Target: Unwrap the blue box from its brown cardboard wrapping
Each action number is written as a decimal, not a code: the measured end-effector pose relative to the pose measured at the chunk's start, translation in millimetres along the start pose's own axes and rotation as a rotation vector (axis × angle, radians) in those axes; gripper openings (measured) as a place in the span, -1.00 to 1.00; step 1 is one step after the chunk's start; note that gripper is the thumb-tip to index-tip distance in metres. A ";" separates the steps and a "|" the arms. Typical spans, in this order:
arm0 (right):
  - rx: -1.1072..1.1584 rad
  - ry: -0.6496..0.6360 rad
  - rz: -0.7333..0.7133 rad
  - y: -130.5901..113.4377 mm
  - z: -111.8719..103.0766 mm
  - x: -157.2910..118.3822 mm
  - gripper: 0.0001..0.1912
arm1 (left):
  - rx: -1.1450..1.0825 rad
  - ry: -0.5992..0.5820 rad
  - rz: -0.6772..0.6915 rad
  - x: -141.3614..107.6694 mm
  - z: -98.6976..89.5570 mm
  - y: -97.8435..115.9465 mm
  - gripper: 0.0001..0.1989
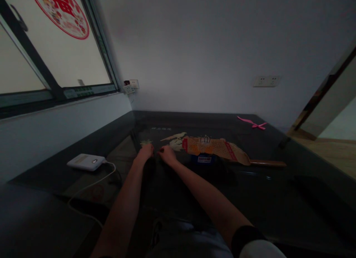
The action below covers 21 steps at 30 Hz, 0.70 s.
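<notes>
Both of my hands are together over the dark glossy tabletop (172, 191), a small gap between them. My left hand (146, 151) is closed, its fingers curled and partly hidden. My right hand (167, 154) looks closed in a pinch, fingertips turned toward the left hand. Anything in either hand is too small or dark to make out. Just right of my right hand lies a long tan-and-orange patterned piece (208, 146) with red bands and a brown wooden handle (268, 163). It rests over a dark blue box (204, 159) with a label.
A white power bank (86, 162) with a white cable (91, 185) lies at the left. A pink ribbon (254, 123) is at the far right of the table. A wall stands behind, with sockets (267, 81); a window (69, 46) is at the left.
</notes>
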State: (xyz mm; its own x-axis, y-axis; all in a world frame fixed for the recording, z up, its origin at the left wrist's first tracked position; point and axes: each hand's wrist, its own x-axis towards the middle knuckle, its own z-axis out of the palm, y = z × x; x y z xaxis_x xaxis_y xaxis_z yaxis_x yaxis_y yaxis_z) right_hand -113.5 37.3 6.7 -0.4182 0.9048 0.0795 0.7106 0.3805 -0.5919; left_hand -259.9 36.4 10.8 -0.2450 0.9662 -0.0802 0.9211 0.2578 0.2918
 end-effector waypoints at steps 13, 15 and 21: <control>0.049 0.058 -0.033 6.2 -2.0 0.6 -0.73 | 0.080 0.040 -0.002 -2.6 0.0 5.6 -0.75; 0.053 0.069 -0.061 6.6 -5.9 -4.6 -0.71 | 0.077 0.044 0.006 -1.8 0.2 5.1 -0.75; 0.071 0.039 -0.234 9.0 -32.4 -43.7 -0.73 | 0.071 0.149 0.035 0.4 1.9 3.5 -0.75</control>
State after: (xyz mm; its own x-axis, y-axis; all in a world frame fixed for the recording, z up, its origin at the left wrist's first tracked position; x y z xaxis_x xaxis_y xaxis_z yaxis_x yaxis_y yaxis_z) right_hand -70.5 7.4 23.9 -0.5439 0.8008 0.2510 0.5544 0.5674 -0.6089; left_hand -256.2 37.7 10.0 -0.2493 0.9657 0.0728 0.9478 0.2278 0.2232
